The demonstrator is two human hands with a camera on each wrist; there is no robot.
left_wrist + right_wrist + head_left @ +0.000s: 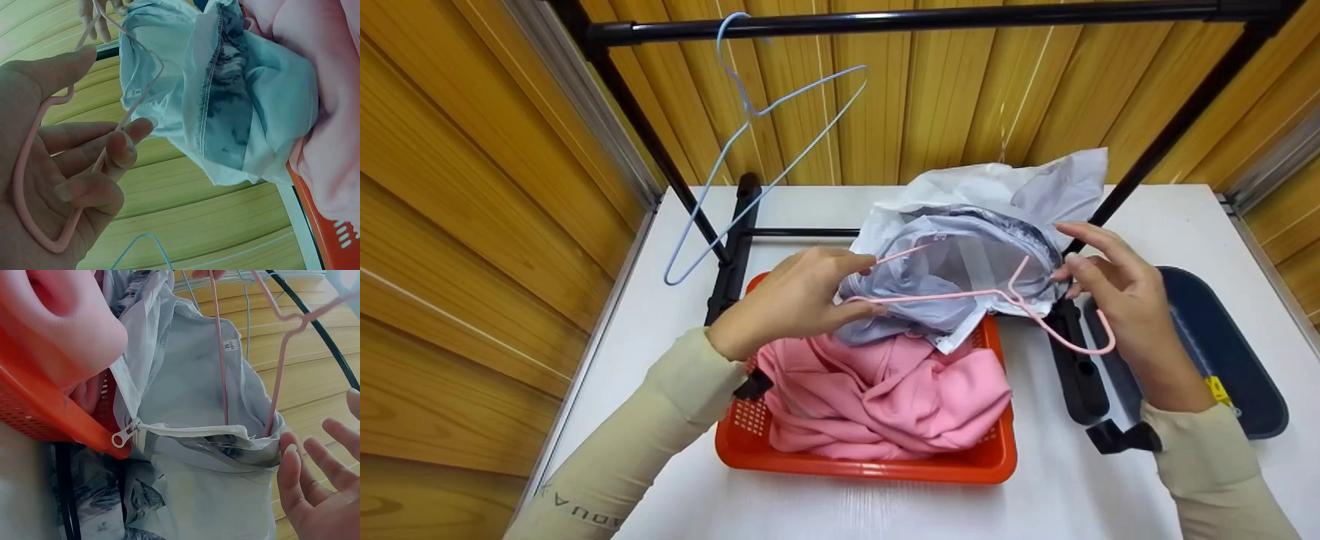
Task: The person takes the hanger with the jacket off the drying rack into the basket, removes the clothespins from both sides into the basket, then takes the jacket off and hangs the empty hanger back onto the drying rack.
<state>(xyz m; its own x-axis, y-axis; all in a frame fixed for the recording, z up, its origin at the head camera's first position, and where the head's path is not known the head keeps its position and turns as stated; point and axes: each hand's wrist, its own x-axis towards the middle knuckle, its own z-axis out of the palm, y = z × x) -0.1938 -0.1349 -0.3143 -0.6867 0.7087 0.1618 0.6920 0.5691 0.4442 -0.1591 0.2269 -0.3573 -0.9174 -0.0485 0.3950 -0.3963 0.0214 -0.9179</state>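
My left hand (802,292) holds one end of a pink clothes hanger (937,295) between thumb and fingers. In the left wrist view its rounded end lies against the palm. The hanger's other end enters a light grey zip-up jacket (919,274) with dark marbled patches. At that end my right hand (1132,300) pinches the jacket's edge with thumb and fingertip, its other fingers spread. The open zip edge with a zip pull (124,437) shows in the right wrist view. The hanger's hook points toward the right hand. Below the jacket, pink cloth (885,397) fills a red basket (870,471).
A black rack's top rail (930,20) crosses above the hands, with a blue hanger (671,279) hooked at its left. The rack's right foot (1084,390) stands beside the basket. A dark tray (1249,352) with a small yellow item (1216,390) lies at right.
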